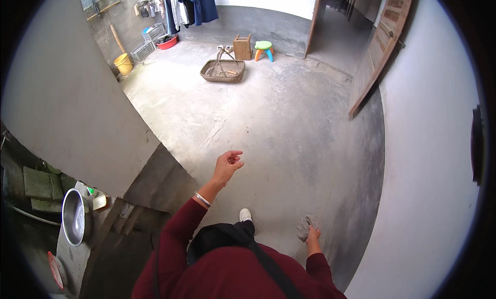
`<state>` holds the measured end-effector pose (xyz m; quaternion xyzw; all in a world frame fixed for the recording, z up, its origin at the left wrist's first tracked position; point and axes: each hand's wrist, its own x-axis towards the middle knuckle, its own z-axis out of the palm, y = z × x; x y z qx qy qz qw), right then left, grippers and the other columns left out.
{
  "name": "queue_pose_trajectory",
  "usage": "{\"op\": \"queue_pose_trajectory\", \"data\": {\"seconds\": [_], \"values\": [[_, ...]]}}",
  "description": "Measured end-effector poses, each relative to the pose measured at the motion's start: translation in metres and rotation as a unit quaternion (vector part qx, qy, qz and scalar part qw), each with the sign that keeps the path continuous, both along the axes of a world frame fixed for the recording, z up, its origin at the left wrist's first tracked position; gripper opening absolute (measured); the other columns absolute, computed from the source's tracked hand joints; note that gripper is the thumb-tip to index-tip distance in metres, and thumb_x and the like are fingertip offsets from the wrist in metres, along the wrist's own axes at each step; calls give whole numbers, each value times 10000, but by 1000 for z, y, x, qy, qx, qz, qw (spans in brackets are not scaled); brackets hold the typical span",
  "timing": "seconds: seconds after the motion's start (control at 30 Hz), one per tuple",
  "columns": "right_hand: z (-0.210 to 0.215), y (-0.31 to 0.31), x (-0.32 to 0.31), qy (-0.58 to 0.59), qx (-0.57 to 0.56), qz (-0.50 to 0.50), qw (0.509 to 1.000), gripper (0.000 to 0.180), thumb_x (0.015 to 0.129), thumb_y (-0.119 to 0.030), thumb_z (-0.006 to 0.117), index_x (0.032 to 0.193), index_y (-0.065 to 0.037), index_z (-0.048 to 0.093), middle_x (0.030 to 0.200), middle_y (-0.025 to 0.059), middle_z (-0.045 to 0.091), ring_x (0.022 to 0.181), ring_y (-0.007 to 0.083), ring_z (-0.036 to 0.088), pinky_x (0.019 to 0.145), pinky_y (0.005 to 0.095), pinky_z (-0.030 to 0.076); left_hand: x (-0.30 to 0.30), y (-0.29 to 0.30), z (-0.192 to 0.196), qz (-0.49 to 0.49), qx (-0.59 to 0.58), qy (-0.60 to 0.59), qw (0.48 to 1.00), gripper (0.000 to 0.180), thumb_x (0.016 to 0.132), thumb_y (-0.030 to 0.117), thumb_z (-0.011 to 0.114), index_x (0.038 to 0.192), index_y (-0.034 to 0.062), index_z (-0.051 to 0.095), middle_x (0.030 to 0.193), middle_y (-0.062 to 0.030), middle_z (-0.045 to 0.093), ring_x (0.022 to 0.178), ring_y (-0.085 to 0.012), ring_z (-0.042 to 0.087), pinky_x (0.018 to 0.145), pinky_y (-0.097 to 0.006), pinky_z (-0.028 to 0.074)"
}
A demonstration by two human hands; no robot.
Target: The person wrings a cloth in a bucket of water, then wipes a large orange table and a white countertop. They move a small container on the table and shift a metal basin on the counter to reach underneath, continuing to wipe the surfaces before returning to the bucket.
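Note:
My left hand (228,166) is raised in front of me over the concrete floor. Its fingers are loosely bent, with a gap between index finger and thumb, and nothing is in it. A silver bangle (202,198) circles that wrist. Low at my right side, my right hand (313,234) is closed on a crumpled grey cloth (305,226), which bunches out past the fingers. One white shoe (245,215) shows below me, between the two hands.
Ahead stand a wicker basket (223,78), a small wooden seat (242,48) and a green-topped stool (264,46). A wooden door (380,53) hangs open at the right, beside a white wall (431,144). To the left, a metal basin (75,217) rests on a ledge past a wall corner.

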<state>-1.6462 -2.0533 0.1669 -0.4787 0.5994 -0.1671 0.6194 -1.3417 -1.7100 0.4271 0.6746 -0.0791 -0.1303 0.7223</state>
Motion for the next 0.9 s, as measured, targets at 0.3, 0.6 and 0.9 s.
{"op": "queue_pose_trajectory", "data": {"seconds": [0.3,0.6,0.9], "values": [[47,2,189,166,45,16,985,324,799,-39,600,1115,27,571,1052,176,612,876,334,624,707,457,517,250,1,49,57,-27,0,998,340,763,42,716,1082,5,604,863,-8,576,785,-77,546,725,-212,480],[-109,-90,463,213,-114,201,949,356,794,-125,616,1101,50,570,1020,196,624,836,319,633,667,479,498,492,52,29,149,-75,35,985,255,869,106,616,1074,-41,579,810,-25,595,733,-97,581,744,-259,517],[-19,28,918,127,-190,356,906,531,758,-114,681,1232,43,501,1145,180,597,1004,284,592,834,347,470,662,180,59,326,-75,28,942,244,890,142,589,1071,-22,601,836,-25,582,698,-97,563,735,-299,541]]}}
